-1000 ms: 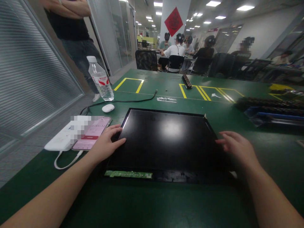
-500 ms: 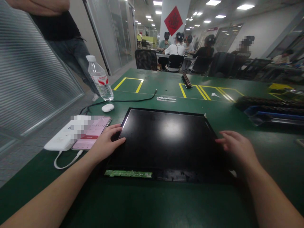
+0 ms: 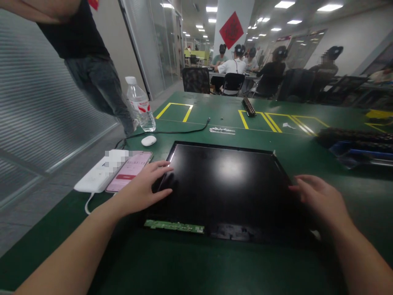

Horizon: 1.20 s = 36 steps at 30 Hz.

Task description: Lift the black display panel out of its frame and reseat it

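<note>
L hand (image 3: 145,187), spread wide, at left edge of LCD panel (image 3: 227,188); R hand (image 3: 325,200) opp., grip indeterminable; PCB (image 3: 174,226) along front.

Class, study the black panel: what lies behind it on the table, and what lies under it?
Behind the panel are white scraps, a black cable and yellow tape. What is under it cannot be seen: it covers that part of the table.
</note>
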Available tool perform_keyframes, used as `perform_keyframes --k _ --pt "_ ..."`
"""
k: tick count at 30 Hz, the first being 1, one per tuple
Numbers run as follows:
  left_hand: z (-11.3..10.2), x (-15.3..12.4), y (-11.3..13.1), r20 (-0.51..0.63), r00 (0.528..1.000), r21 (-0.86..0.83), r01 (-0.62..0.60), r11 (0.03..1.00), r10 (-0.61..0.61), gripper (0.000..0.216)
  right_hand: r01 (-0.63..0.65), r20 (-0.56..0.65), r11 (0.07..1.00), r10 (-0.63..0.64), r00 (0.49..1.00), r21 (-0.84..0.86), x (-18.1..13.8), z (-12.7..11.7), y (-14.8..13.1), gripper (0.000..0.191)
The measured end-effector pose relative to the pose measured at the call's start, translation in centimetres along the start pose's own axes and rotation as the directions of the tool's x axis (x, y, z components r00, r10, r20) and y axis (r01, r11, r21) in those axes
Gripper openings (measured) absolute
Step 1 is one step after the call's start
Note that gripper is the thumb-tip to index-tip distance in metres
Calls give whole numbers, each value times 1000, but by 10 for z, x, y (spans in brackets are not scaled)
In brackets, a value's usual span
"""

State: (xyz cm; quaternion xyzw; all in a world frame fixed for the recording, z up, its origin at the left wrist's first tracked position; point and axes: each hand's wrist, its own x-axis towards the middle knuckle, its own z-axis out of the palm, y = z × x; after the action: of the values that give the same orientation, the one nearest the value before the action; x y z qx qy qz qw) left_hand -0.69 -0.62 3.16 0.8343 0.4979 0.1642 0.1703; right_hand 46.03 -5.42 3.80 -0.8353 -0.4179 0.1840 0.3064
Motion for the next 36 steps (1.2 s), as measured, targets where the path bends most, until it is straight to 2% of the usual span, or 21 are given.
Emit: perform_keyframes --k 4,9,16,29,36 --pt "-9 -5 1 177 982 2 -67 998 65 66 -21 3 1000 21 1000 -19 3 0 2 57" --pt "-13 -10 0 231 970 -8 -80 997 80 76 -22 2 998 22 1000 -53 5 1 3 61" --pt "-14 -11 4 272 961 -49 -46 998 58 82 -43 -3 998 43 999 -54 2 0 -2 64" --pt "-11 -10 12 259 948 -115 -161 980 186 71 -34 -19 999 34 999 -42 -1 1 -7 67" --pt "-10 -10 14 247 945 -119 -190 975 214 68 -42 -26 997 41 999 -64 2 1 -6 62"
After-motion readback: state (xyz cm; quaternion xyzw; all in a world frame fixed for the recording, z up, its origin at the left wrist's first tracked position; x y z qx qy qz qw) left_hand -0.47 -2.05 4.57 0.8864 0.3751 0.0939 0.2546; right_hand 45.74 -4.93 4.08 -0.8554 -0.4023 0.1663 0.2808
